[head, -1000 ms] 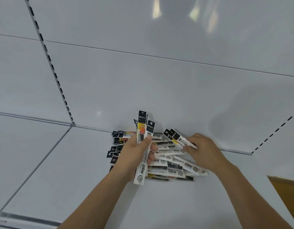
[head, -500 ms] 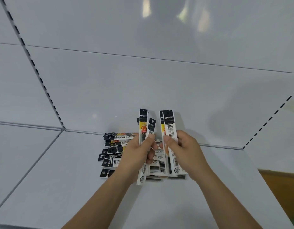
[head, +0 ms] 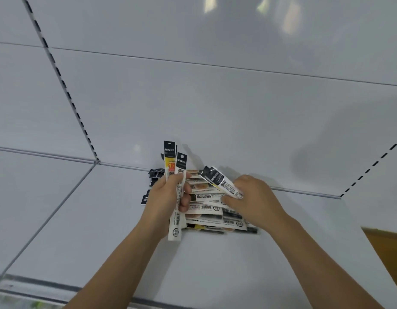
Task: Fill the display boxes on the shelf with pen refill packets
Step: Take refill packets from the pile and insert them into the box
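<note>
A loose pile of pen refill packets (head: 206,210), white with black tops, lies on the white shelf (head: 103,219) against its back panel. My left hand (head: 168,197) is closed around a small upright bundle of packets (head: 176,166), their black ends pointing up. My right hand (head: 253,201) sits over the right side of the pile and pinches two or three packets (head: 220,182) that tilt up to the left. No display box is in view.
The white back panel (head: 215,108) rises behind the pile, with slotted uprights at the left (head: 66,90) and the right (head: 371,166). A seam splits the shelf on the left. The shelf's front edge (head: 59,288) runs below. A brown surface (head: 387,248) shows at the lower right.
My right hand, which held packets upright beside the left bundle half a second ago, has dropped back to the pile, and its packets now tilt leftward. The left hand keeps its bundle upright.
</note>
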The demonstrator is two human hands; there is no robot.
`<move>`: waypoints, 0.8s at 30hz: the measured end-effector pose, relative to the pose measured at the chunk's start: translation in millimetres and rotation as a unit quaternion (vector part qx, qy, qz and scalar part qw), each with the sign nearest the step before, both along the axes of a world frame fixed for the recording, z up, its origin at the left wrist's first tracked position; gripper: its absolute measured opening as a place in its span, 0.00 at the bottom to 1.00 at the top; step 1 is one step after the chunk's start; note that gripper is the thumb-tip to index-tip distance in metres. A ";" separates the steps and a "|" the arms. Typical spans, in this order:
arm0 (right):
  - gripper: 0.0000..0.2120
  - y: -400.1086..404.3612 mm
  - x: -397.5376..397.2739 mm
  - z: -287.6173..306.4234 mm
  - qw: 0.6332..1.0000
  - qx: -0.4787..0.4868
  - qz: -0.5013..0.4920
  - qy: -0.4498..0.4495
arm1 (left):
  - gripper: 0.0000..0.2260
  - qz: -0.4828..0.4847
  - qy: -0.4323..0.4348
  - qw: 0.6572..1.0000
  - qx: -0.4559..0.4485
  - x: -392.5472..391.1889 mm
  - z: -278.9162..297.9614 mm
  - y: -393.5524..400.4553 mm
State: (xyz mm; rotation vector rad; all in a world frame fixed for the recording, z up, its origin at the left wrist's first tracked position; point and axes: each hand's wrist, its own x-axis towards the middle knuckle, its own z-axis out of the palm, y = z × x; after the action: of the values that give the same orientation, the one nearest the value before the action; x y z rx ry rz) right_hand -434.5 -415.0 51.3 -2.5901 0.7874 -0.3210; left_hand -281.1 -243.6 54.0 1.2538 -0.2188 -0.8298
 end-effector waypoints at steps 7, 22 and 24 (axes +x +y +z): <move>0.13 -10.0 25.1 -0.5 0.991 -0.009 0.095 0.095 | 0.13 0.027 -0.011 1.000 0.013 3.9 -2.5 20.1; 0.11 15.3 37.2 5.6 0.974 -0.096 0.164 0.121 | 0.11 0.056 -0.009 0.998 0.024 2.5 -3.5 38.8; 0.15 12.7 36.9 3.6 0.978 -0.059 0.163 0.116 | 0.11 0.059 -0.009 0.998 0.026 1.6 -4.5 40.6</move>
State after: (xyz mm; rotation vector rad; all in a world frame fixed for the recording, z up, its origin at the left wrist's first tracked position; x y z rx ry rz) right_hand -397.6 -402.2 54.9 -2.8460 0.4121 0.0360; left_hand -279.5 -202.9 49.5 1.3099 -0.1369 -0.7276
